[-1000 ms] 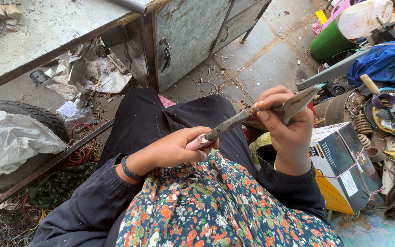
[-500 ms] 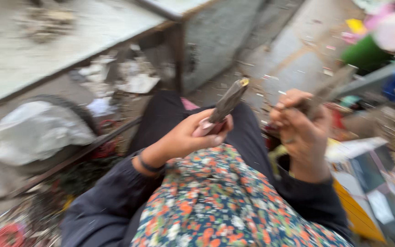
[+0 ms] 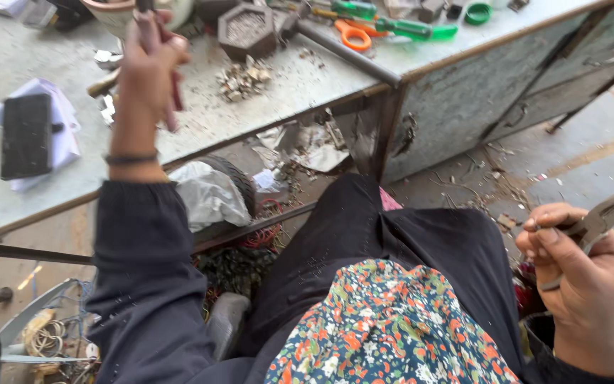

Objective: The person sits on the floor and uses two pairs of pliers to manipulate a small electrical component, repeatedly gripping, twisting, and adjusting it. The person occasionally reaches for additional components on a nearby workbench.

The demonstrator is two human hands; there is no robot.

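My left hand [image 3: 147, 67] is raised over the grey metal workbench [image 3: 264, 107], fingers closed around a thin dark tool with a reddish handle [image 3: 174, 89]; its tip is cut off by the top edge. My right hand [image 3: 580, 274] stays low at the right, beside my knee, gripping the handles of metal pliers [image 3: 609, 213] whose jaws point up and right. My lap shows dark trousers and a floral garment [image 3: 392, 327].
On the bench lie a black rectangular block on white paper [image 3: 26, 135], a hexagonal tray [image 3: 248, 28], a pile of metal scraps [image 3: 243, 78], orange-handled scissors [image 3: 353, 34] and green-handled screwdrivers [image 3: 406, 27]. Under the bench are a tyre [image 3: 232, 178], crumpled plastic and wires.
My left hand has lifted from my lap up over the bench, taking the thin tool away from the pliers. My right hand has dropped to the right. The view has swung toward the bench.
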